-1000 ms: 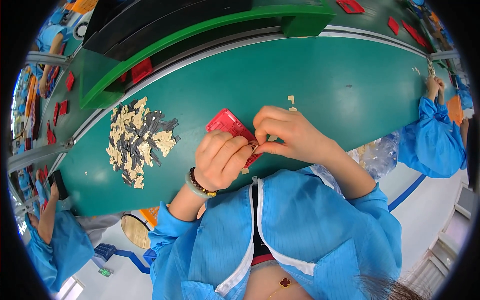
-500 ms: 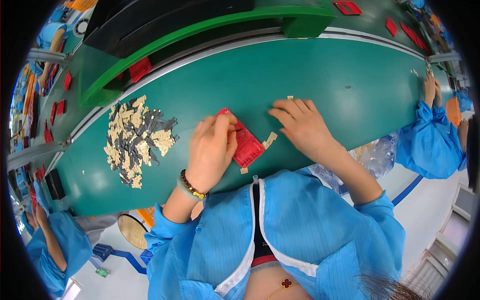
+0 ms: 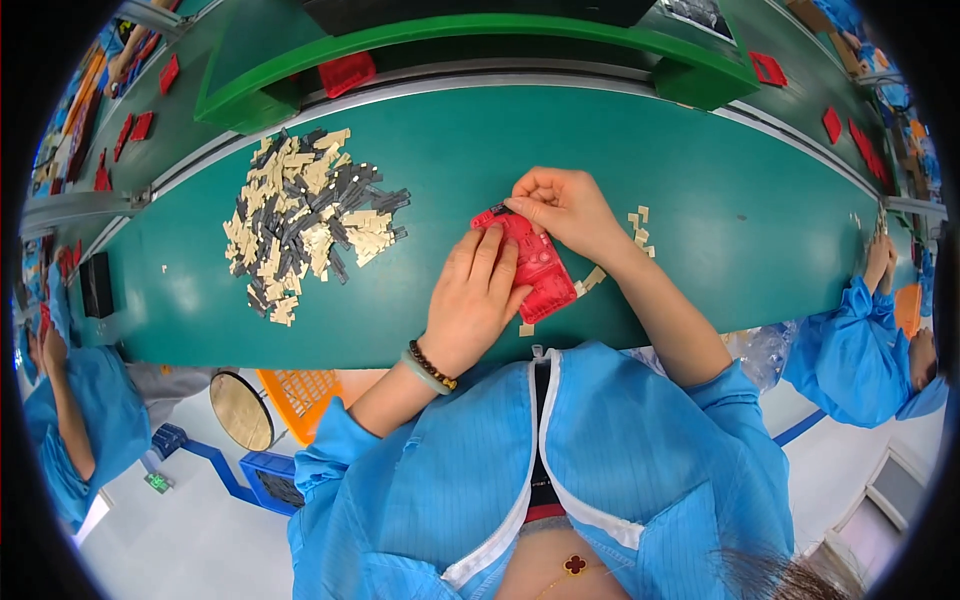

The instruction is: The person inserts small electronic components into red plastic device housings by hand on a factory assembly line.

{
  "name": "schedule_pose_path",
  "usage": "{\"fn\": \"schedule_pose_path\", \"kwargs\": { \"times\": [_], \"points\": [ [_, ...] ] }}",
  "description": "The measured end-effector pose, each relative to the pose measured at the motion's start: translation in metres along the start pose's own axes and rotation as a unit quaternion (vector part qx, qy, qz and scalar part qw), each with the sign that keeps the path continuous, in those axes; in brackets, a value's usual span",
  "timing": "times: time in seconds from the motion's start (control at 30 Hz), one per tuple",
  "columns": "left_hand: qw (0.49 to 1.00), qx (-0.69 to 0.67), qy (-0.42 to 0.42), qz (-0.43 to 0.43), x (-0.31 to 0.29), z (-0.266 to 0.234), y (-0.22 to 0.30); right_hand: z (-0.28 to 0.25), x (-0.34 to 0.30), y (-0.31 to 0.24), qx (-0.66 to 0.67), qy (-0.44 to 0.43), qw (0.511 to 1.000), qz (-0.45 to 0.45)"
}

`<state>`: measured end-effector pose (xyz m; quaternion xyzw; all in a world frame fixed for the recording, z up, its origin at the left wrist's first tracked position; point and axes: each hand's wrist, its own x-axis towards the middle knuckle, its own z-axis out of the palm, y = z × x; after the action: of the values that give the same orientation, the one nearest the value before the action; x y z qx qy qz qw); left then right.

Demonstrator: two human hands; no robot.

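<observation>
A red plastic casing (image 3: 545, 275) with a moulded inner face lies at a slant on the green work table. My left hand (image 3: 475, 290) holds it down, fingers laid across its left side. At the casing's far end my right hand (image 3: 568, 208) is closed, thumb and forefinger pinched at a small dark strip (image 3: 500, 209). The fingers partly cover that strip. Loose cream pieces (image 3: 641, 228) lie to the right, and another cream piece (image 3: 527, 330) sits by the casing's near corner. To the left spreads a pile of cream and dark grey strips (image 3: 305, 215).
A green raised frame (image 3: 470, 35) spans the far edge above a metal rail. Another red casing (image 3: 347, 73) lies beneath it. Co-workers in blue sit at left (image 3: 85, 420) and right (image 3: 850, 350). An orange basket (image 3: 300, 395) and round stool (image 3: 240, 410) stand below the table.
My right hand has come left to the casing's far end, where a dark strip now shows. My left hand has flattened across the casing. The whole view has shifted.
</observation>
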<state>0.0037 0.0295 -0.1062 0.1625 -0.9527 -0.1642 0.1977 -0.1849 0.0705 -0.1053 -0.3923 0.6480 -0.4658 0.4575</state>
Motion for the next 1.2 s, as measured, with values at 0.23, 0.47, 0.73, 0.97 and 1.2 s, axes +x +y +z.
{"fn": "schedule_pose_path", "kwargs": {
  "times": [0.23,0.47,0.73,0.97,1.2],
  "points": [
    [1.000,0.012,-0.005,0.000,0.000,0.003,0.000,0.002,0.004,0.001,-0.053,-0.003,0.999,0.009],
    [1.000,0.003,0.001,-0.004,-0.001,0.004,0.000,0.007,0.004,0.004,-0.082,0.018,0.996,-0.028],
    [0.998,-0.057,-0.018,-0.015,0.003,-0.001,-0.006,0.010,-0.003,-0.016,-0.253,0.010,0.965,-0.063],
    [0.998,-0.053,-0.025,0.004,0.009,-0.003,-0.007,0.010,-0.027,-0.005,-0.442,0.160,0.838,-0.277],
    [0.999,-0.041,-0.003,-0.008,0.016,-0.005,-0.006,-0.009,-0.053,0.004,-0.465,0.142,0.834,-0.260]
  ]
}}
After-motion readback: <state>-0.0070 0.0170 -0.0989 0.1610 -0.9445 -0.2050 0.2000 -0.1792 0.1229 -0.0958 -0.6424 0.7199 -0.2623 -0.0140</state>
